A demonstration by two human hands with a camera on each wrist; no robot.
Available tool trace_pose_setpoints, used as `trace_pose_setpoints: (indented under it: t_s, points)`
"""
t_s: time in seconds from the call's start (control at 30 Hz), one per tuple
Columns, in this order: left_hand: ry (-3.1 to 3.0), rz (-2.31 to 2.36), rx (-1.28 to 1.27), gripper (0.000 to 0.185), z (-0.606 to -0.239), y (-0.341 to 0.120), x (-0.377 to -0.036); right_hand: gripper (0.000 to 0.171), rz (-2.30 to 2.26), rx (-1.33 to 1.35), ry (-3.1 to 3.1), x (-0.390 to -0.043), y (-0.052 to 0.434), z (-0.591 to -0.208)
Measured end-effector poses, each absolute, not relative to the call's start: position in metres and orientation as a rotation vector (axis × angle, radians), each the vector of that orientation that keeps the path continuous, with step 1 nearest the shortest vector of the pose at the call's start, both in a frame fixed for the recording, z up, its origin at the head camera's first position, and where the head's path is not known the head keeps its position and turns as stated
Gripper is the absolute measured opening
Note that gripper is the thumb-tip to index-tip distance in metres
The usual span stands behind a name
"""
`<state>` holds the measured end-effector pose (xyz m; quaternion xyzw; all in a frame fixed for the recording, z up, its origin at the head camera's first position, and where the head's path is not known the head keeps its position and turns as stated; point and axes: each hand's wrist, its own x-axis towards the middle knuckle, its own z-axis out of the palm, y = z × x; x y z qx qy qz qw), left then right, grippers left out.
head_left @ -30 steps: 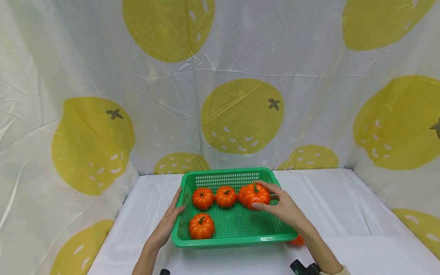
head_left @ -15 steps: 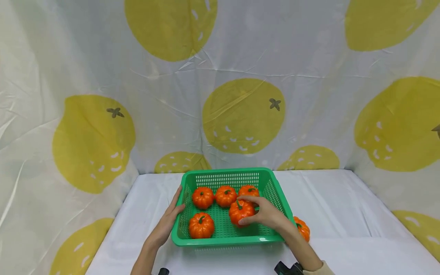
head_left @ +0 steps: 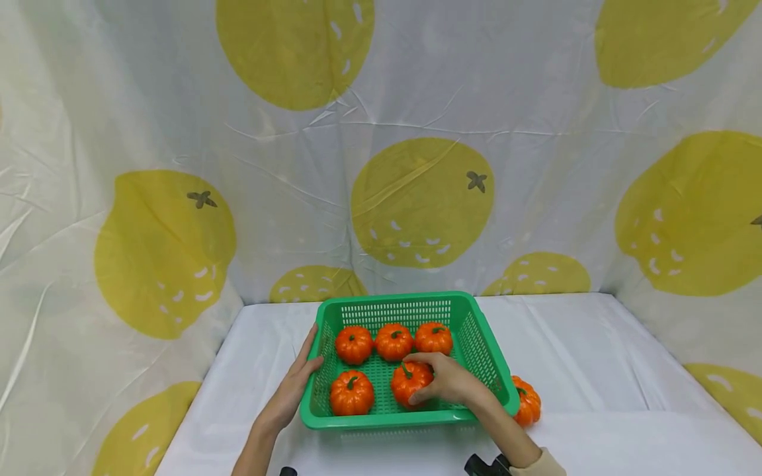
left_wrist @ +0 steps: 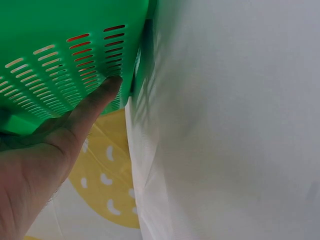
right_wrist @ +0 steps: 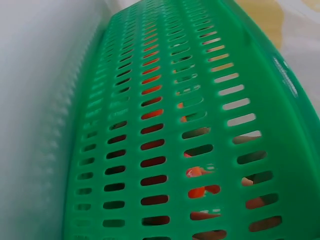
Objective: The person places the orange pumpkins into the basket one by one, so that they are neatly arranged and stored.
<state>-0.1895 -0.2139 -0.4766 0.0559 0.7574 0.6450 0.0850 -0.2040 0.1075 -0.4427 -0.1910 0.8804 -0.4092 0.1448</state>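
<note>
In the head view, a green plastic basket (head_left: 405,418) holds several small orange pumpkins. Three of them form a back row, including a left pumpkin (head_left: 354,345), a middle pumpkin (head_left: 393,342) and a right pumpkin (head_left: 433,338). Another pumpkin (head_left: 352,393) sits at the front left. My right hand (head_left: 448,379) reaches over the front rim and grips a pumpkin (head_left: 409,386) low inside, front middle. With straight fingers, my left hand (head_left: 290,390) touches the basket's left side; the left wrist view shows a finger (left_wrist: 97,102) against the slotted wall (left_wrist: 65,55).
One more pumpkin (head_left: 526,402) lies on the white cloth (head_left: 595,357) just outside the basket's right side. Lemon-print fabric (head_left: 417,198) stands behind and at both sides. The right wrist view is mostly the basket's slotted wall (right_wrist: 170,125), which hides most of the right hand.
My right hand has carried the gripped pumpkin from the back right down to the front middle of the basket. The pumpkin outside has come into fuller view. My left hand stays put.
</note>
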Motion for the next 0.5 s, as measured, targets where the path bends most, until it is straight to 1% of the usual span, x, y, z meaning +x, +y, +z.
trace_pose_setpoints:
  t_s: [0.3,0.5]
  points:
    - [2.271,1.919,0.173,0.063,-0.4767,-0.2145,-0.1897,0.063,-1.154,-0.549,2.487,-0.2034,0.1097,-0.4419]
    - [2.267,1.921,0.172,0.063,-0.4776,-0.2136,-0.1897,0.069,-1.174,-0.432,2.458,-0.2013,0.1137,-0.4414]
